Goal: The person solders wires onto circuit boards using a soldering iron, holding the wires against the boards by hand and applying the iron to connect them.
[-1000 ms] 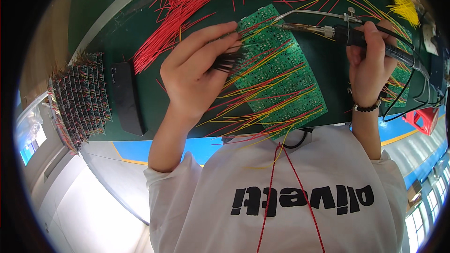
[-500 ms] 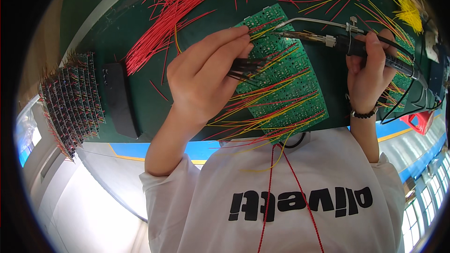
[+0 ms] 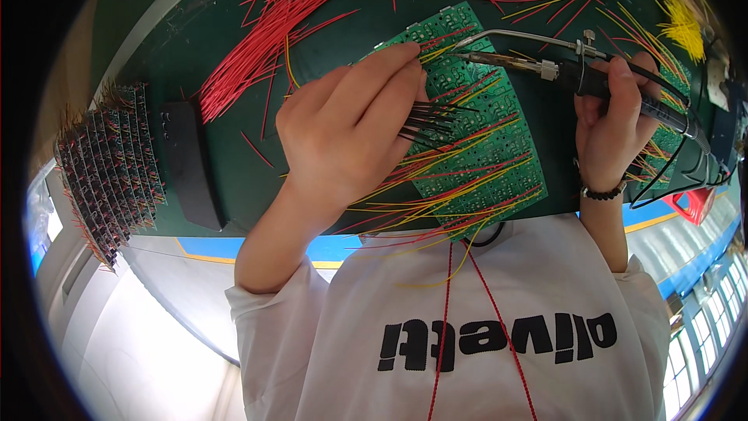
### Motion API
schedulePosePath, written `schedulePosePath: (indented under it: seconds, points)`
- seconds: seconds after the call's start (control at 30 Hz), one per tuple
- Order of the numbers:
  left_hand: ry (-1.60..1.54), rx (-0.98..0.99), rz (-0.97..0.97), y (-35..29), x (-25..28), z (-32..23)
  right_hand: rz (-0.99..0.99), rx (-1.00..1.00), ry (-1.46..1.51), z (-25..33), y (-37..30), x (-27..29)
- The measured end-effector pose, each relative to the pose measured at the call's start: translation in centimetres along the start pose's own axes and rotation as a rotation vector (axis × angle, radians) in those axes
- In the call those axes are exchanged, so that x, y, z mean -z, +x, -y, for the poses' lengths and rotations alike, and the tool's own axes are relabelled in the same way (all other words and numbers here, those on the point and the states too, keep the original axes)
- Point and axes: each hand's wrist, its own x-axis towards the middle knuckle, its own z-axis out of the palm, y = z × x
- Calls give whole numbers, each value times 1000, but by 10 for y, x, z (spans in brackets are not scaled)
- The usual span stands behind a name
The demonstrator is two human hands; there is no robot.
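Note:
A green circuit board (image 3: 510, 148) lies at the middle of the table, with rows of red and yellow wires (image 3: 467, 140) sticking out over its left side. My left hand (image 3: 339, 132) is closed over the board's left part, holding a bundle of black wires (image 3: 428, 123) under its palm. Its thumb and forefinger pinch near the board's upper rows; what lies between their tips is hidden. My right hand (image 3: 619, 117) grips a soldering iron (image 3: 573, 76) from the right. The iron's tip and a thin curved metal tube (image 3: 530, 37) meet at the board's upper part, close to the left fingertips.
Loose red wires (image 3: 304, 0) spread across the table's far side. Yellow wires (image 3: 682, 35) lie at the far right, above another wired green board (image 3: 666, 140) and black cables. At left are a black block (image 3: 192, 168) and a dark panel of small boards (image 3: 113, 171).
The black wires under my left palm have fanned out and show more clearly over the board. Both hands and the soldering iron stay nearly where they were; the view has shifted slightly.

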Motion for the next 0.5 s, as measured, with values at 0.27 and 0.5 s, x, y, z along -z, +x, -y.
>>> schedulePosePath:
  seconds: [0.27, 0.5]
  points:
    - [16, 10, 17, -2, 0, -3, 67, 44, -74, -1, -1, 2]
    - [33, 12, 15, -2, 1, -2, 81, 31, -74, -2, -1, 1]
